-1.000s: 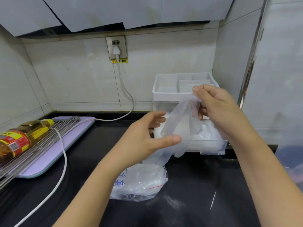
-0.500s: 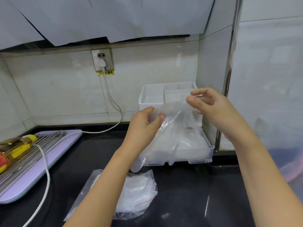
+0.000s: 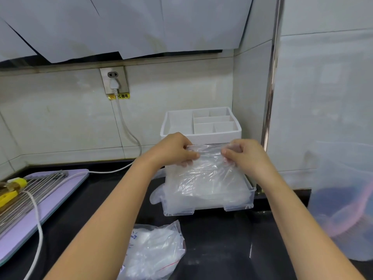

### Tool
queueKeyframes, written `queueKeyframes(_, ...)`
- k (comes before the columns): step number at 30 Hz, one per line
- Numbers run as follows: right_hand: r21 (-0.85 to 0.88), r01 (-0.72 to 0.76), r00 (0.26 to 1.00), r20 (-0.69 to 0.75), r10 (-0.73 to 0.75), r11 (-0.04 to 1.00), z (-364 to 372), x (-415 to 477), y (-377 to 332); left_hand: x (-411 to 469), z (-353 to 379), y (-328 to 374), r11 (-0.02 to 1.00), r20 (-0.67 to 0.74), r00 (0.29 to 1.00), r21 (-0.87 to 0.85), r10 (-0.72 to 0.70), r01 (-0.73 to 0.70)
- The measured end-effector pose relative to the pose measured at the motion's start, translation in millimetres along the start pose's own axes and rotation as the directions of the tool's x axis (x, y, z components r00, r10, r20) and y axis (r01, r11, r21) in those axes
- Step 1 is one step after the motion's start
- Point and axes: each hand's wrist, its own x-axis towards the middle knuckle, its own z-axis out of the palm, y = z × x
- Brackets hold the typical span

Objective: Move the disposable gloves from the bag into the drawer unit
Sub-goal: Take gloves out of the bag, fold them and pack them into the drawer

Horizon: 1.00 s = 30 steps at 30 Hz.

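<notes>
Fingers (image 3: 191,156) of our left hand (image 3: 173,152) and right hand (image 3: 246,156) pinch the upper corners of a thin clear plastic glove (image 3: 207,174), stretching it flat above the pulled-out clear drawer (image 3: 238,207) of the white plastic drawer unit (image 3: 201,136), presumably to lay it in neatly.

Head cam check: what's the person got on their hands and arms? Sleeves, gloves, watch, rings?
Nothing worn that shows. The left hand and right hand are bare, with no gloves on them and no rings visible. The left forearm and right forearm are bare to the frame edge: no sleeves, watch or bands in view.
</notes>
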Motion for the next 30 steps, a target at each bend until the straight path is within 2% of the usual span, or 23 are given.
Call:
queueKeyframes(2,-0.08,-0.004,1.0,-0.016,0.003,0.997,1,3,5,4,1,-6,0.994,-0.094,0.996,0.112,0.009,0.002)
queueKeyframes(4,-0.229,0.02,0.999,-0.025,-0.027,0.973,2,4,7,0,1,-9,0.988,-0.162,0.987,0.153,-0.01,0.036)
queueKeyframes(7,-0.481,0.07,0.994,-0.039,-0.1,0.874,7,4,12,-13,5,-11,0.989,-0.271,0.962,0.134,-0.024,0.062)
queueKeyframes(10,-0.57,0.086,0.988,-0.059,-0.145,0.817,11,5,15,-29,13,-5,0.996,-0.352,0.936,0.093,0.033,0.0)
queueKeyframes(12,-0.593,0.1,0.987,-0.041,-0.154,0.799,13,5,15,-37,22,0,0.995,-0.259,0.964,0.088,0.064,-0.043)
queueKeyframes(15,-0.63,0.104,0.988,-0.025,-0.154,0.77,17,5,16,-36,40,4,0.99,0.003,0.999,0.136,0.046,-0.046)
queueKeyframes(18,-0.664,0.11,0.989,-0.004,-0.15,0.74,21,5,20,-26,55,-2,0.982,0.234,0.972,0.188,-0.024,-0.021)
queueKeyframes(20,-0.678,0.099,0.992,0.014,-0.122,0.728,21,4,18,-18,60,-7,0.985,0.332,0.94,0.173,-0.079,0.022)
queueKeyframes(22,-0.673,0.078,0.993,-0.011,-0.116,0.736,20,3,16,-13,64,-11,0.988,0.359,0.93,0.15,-0.082,0.029)
queueKeyframes(26,-0.567,0.181,0.95,-0.109,-0.291,0.804,22,-2,7,-8,66,-14,0.994,0.343,0.936,0.095,-0.079,0.049)
queueKeyframes(28,-0.457,0.214,0.966,-0.029,-0.255,0.863,26,-3,-4,-8,67,-14,0.995,0.348,0.934,0.081,-0.077,0.052)
queueKeyframes(30,-0.415,0.144,0.983,0.168,-0.08,0.898,32,-7,-11,-8,67,-13,0.995,0.341,0.937,0.084,-0.08,0.054)
